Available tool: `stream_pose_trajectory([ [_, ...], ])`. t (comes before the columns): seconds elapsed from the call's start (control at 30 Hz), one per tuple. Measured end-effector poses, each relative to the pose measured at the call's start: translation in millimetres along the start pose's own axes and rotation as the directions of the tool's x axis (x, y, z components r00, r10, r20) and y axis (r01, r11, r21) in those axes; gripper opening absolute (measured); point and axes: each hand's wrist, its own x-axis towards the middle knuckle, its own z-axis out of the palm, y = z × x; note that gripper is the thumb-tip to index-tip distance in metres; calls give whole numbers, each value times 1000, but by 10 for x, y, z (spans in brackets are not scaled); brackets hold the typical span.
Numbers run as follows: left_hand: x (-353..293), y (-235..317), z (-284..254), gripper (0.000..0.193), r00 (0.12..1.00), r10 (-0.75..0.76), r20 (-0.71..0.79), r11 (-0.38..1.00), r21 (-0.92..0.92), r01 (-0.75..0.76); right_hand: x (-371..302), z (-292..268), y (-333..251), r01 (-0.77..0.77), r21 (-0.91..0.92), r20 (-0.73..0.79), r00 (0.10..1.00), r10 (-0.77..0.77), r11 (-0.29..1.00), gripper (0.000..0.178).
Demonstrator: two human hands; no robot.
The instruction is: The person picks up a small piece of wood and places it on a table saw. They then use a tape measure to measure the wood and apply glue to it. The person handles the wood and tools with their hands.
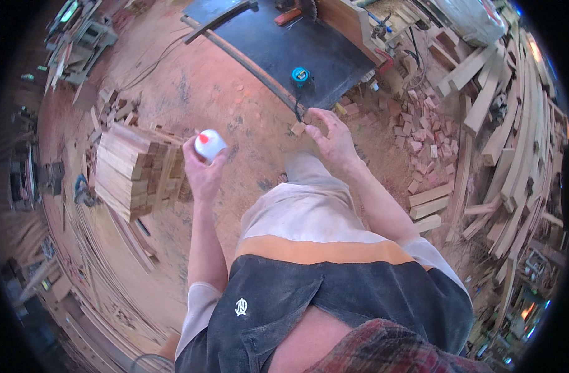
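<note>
A white bottle with a red tip (213, 149) is gripped in my left hand (202, 173), whose fingers wrap round its side. It is held up in front of me, to the left of my legs. My right hand (334, 140) reaches forward near the corner of a dark-topped table (265, 43), with thumb and forefinger apart. A small wood block (298, 128) shows just beyond the thumb tip; whether they touch I cannot tell. On the table near that hand stands a round blue-topped tool (301, 76) with a dark cord hanging over the edge.
A neat stack of wood pieces (125, 171) stands left of my left hand. Small offcuts (424, 130) litter the floor at right, beside long boards (508, 149) in a heap. A cable (157, 65) runs over the dusty floor. A wooden rail (247, 65) lines the table's near side.
</note>
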Motion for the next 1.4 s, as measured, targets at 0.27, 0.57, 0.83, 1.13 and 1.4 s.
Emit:
stream_pose_trajectory([
  [0.27, 1648, 329, 1082, 62, 916, 85, 392, 985, 104, -136, 1395, 560, -339, 194, 96, -5, 981, -194, 976, 88],
  [0.57, 2947, 324, 1646, 65, 743, -93, 662, 993, 116, 20, 2501, 553, -53, -34, 136, -111, 993, 49, 990, 84],
  [0.83, 4318, 77, 1991, 81, 438, -29, 899, 956, 153, -250, 2804, 646, 182, -347, 287, -335, 837, 433, 893, 88],
  [1.13, 5602, -453, 3200, 58, 592, 22, 806, 782, 356, -513, 3147, 1019, 248, -440, 390, -503, 633, 588, 809, 84],
  [1.4, 5760, -557, 3580, 64, 612, -31, 790, 736, 432, -521, 3563, 1055, 427, -578, 144, -598, 596, 536, 803, 80],
])
